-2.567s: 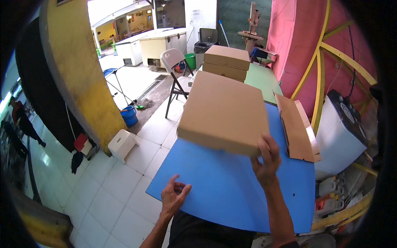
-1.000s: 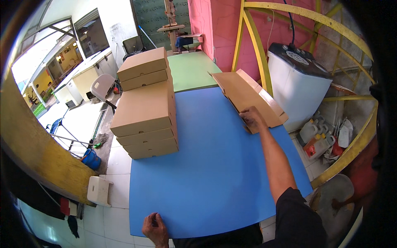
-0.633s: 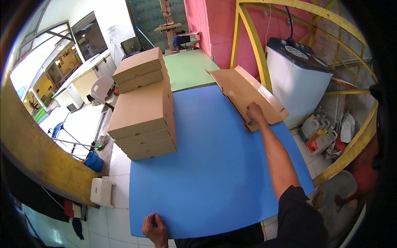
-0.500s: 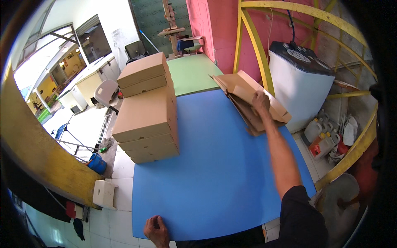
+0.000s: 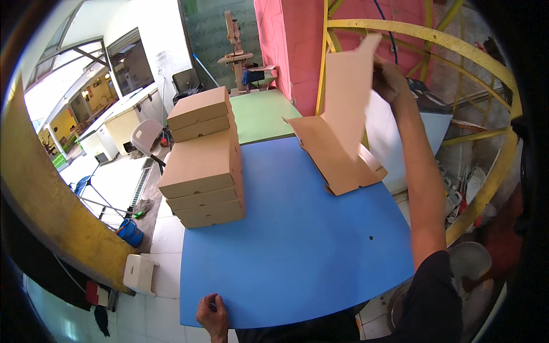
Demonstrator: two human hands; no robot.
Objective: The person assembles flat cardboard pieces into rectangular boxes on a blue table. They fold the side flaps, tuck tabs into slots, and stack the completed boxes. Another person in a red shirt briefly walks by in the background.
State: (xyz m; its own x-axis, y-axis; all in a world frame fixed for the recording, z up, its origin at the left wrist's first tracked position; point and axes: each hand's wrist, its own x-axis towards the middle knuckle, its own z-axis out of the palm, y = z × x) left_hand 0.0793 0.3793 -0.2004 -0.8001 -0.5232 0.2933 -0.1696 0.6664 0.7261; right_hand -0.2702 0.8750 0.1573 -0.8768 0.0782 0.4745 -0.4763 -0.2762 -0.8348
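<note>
My right hand (image 5: 390, 83) is raised over the far right of the blue table (image 5: 274, 257), gripping the edge of an unfolded brown cardboard box (image 5: 349, 86). One panel stands upright and slightly blurred. Below it, flat cardboard (image 5: 337, 154) lies on the table corner; whether the two are joined, I cannot tell. My left hand (image 5: 213, 315) rests at the near left edge of the table, fingers curled, with nothing visible in them. Folded cardboard boxes (image 5: 197, 166) are stacked at the far left of the table, with smaller ones (image 5: 200, 108) on the back of the stack.
A green table (image 5: 266, 111) adjoins the far edge. Yellow metal bars (image 5: 423, 34) and a white washing machine (image 5: 432, 131) stand to the right. A white stool (image 5: 140, 274) and blue bucket (image 5: 130, 230) are on the floor at left. A small dark speck (image 5: 370, 238) lies on the table.
My right hand has risen and moved right, lifting a cardboard panel upright from the pile. The left hand stays at the table edge. The dark speck now shows on the blue surface.
</note>
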